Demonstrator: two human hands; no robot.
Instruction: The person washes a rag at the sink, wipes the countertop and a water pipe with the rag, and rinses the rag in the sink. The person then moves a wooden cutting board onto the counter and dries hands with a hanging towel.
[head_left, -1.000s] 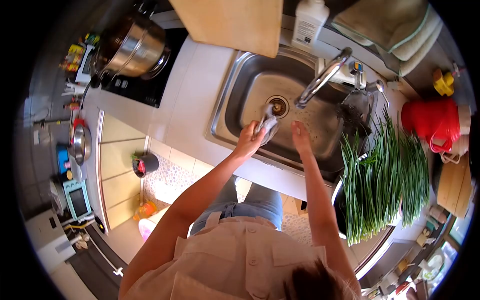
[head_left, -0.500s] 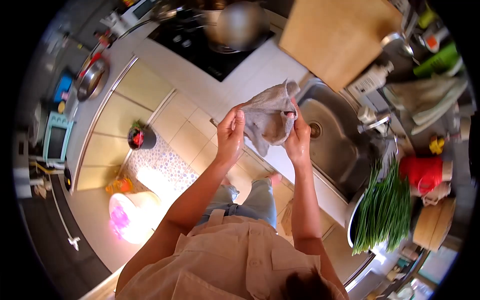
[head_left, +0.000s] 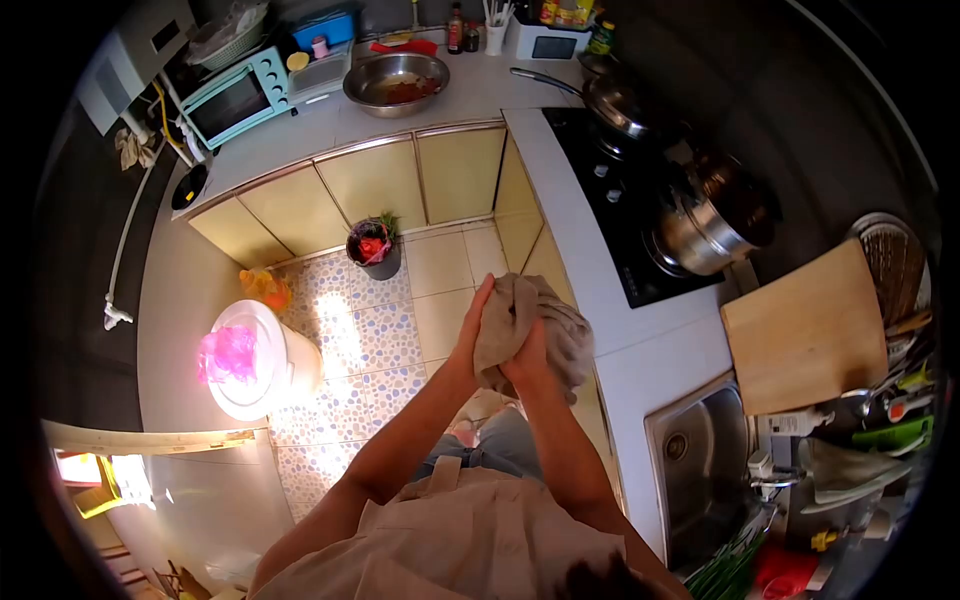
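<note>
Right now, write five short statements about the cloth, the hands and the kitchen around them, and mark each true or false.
1. Both hands grip the grey cloth. True: the left hand and the right hand close on it.
2. The cloth lies in the sink. False: it is held up, over the floor by the counter edge.
3. A wooden cutting board sits beside the sink. True.
4. The steel pot stands on the floor. False: it is on the black cooktop.
5. The metal bowl is on the far counter. True.
</note>
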